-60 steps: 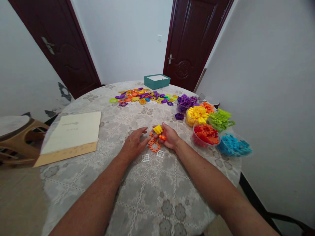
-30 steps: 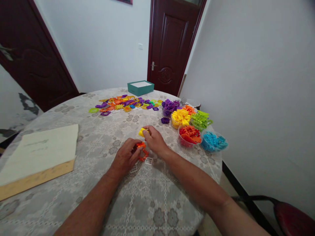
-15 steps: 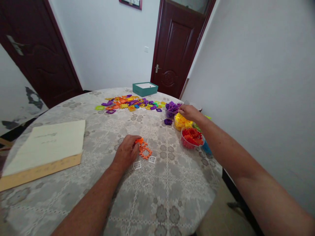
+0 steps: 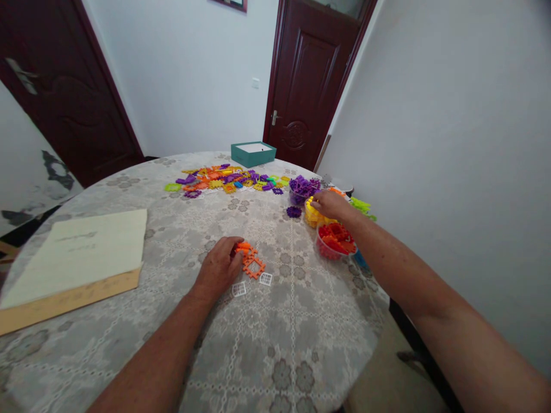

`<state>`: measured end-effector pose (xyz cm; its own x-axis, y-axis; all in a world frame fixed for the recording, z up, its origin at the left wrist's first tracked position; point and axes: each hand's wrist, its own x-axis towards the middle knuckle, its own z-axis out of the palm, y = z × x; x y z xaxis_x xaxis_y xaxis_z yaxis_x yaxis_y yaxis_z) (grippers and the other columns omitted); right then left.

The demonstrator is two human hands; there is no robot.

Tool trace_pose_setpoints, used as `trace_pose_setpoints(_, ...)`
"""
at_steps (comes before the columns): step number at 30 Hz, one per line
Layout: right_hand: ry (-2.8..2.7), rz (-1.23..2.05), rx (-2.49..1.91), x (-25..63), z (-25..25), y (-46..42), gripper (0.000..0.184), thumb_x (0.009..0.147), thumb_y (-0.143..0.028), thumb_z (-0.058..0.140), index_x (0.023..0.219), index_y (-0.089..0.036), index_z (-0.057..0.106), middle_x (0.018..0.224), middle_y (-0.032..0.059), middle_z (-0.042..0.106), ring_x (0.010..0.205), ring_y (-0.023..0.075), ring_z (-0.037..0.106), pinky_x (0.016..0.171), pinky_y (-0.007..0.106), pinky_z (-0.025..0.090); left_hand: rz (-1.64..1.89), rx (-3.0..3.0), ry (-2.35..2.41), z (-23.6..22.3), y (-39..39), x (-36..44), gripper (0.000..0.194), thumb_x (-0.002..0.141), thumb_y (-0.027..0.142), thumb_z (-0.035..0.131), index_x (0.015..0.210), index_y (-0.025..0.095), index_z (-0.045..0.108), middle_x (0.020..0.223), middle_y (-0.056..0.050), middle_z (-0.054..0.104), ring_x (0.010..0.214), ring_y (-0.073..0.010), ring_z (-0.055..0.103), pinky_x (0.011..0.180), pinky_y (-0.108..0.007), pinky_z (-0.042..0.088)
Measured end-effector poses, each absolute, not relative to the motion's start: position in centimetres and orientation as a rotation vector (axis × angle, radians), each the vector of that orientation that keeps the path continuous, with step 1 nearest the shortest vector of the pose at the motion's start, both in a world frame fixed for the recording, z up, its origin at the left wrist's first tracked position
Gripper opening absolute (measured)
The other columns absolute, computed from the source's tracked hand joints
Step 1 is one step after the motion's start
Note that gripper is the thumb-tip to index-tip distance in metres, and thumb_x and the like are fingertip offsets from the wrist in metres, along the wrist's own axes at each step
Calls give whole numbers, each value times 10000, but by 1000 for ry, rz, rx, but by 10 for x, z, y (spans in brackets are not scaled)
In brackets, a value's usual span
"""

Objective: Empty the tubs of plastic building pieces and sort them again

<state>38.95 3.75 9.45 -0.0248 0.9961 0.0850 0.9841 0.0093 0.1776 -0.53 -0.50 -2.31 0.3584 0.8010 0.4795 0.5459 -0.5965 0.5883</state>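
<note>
My left hand [image 4: 220,265] rests on the table, its fingers closed on orange interlocking building pieces [image 4: 253,267]. A square frame with notched edges sticks out beyond the fingertips. Beside this hand lie two small white window pieces [image 4: 266,279]. On the right, my right hand [image 4: 328,204] reaches over a clear bowl of yellow building pieces [image 4: 314,215]. Its fingers curl down at the yellow pieces, and what the fingertips grip is hidden. A bowl of purple pieces [image 4: 302,188] stands just behind, and a bowl of red pieces [image 4: 336,240] in front.
A mixed heap of colourful pieces [image 4: 224,179] spreads over the far side of the table [image 4: 241,344]. Behind it stands a green box [image 4: 253,155]. One dark purple piece [image 4: 294,212] lies near the bowls. Paper sheets [image 4: 81,252] lie on the left. Green pieces [image 4: 361,205] show behind my right arm.
My right hand has shifted slightly down and nearer over the yellow bowl, uncovering orange and green pieces behind it. My left hand keeps its hold on the orange pieces. The view has moved a little.
</note>
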Motion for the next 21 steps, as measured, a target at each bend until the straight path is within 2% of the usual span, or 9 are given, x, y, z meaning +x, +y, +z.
trace_pose_setpoints(11, 2178, 389, 2238, 386, 91, 28, 304, 1043, -311, 529, 1189, -162, 751, 1212, 156, 724, 1120, 243, 651, 949, 296, 457, 1079, 2307, 1167, -23, -5, -6, 288, 927, 261, 523, 1162, 189, 673, 1097, -95, 719, 1013, -245, 682, 955, -403, 548)
trace_pose_setpoints(21, 2145, 377, 2232, 373, 95, 18, 332, 1069, -295, 461, 1178, -161, 745, 1223, 165, 694, 1121, 245, 647, 950, 300, 464, 1100, 2286, 1159, -21, -6, -6, 272, 919, 253, 535, 1147, 210, 677, 1057, -79, 712, 907, -220, 678, 891, -389, 561)
